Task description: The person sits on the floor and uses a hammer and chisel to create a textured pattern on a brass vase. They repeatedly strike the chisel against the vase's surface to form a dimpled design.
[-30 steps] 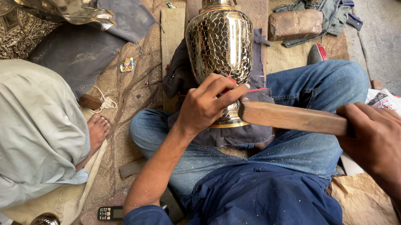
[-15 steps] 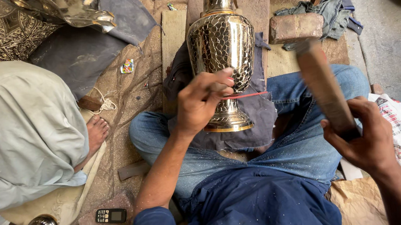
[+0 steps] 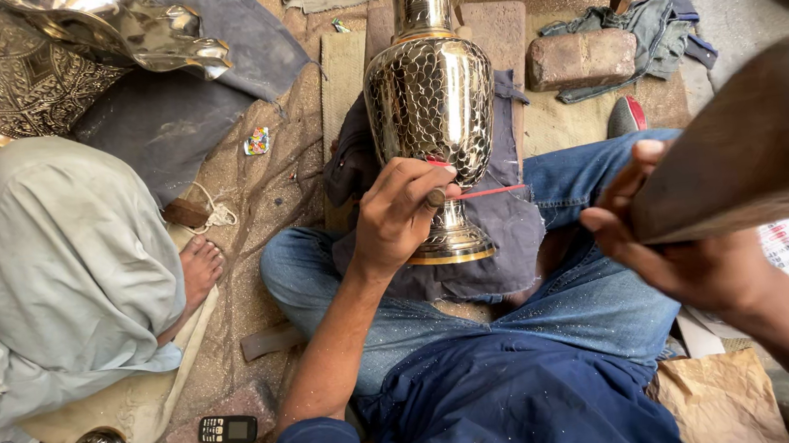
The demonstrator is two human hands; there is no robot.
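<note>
Wooden mallet [image 3: 752, 146] blurred and cut by right edge, metal vase [image 3: 430, 99] top cropped, punch tip perhaps hidden behind left hand [image 3: 399, 216]

I sat on a dusty floor [image 3: 264, 207] strewn with worn mats [image 3: 340, 89] and rags [image 3: 660, 28] — a brick [image 3: 580, 59] nearby, daylight flat and even.
</note>
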